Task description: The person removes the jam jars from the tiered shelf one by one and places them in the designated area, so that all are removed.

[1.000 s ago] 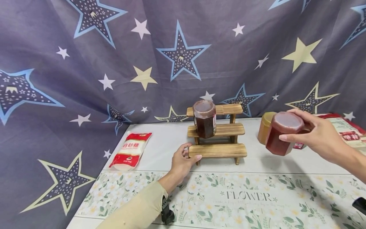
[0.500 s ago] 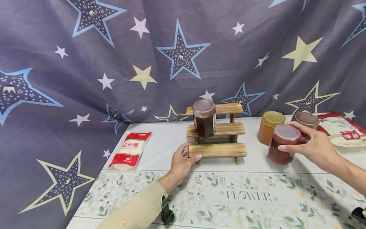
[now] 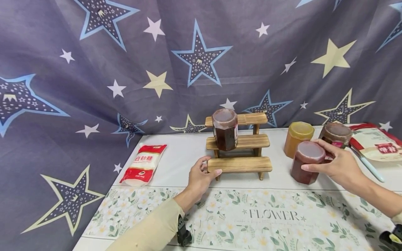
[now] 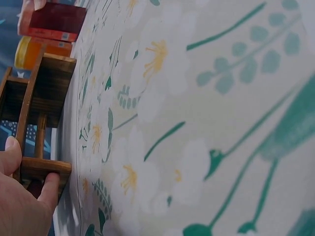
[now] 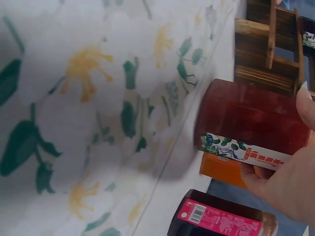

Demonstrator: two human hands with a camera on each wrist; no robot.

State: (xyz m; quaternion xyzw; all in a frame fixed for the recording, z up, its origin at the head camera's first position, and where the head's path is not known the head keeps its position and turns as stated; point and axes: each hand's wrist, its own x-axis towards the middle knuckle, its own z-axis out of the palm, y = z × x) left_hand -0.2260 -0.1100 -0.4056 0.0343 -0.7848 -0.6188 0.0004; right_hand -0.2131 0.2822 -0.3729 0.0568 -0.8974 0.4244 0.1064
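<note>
Deep red is filling the jar [image 3: 303, 170] that the right hand [image 3: 342, 169] is gripping on the right, thumb pressing the near side and fingers curling round the far side. Whether its base is touching the table [image 3: 180, 150] I'm not managing to tell. The left hand [image 3: 199, 183] is pinching the left end of the stand's [image 3: 240, 165] lowest step, its thumb lying along the near edge; some of its fingers are hiding behind the wood. A brown jar [image 3: 225, 134] is standing on the step above. The right hand and red jar are partly covering a dark jar [image 3: 337, 132] and a yellow jar [image 3: 295, 139]. The frame's right edge is cutting off a bag [image 3: 381, 143].
</note>
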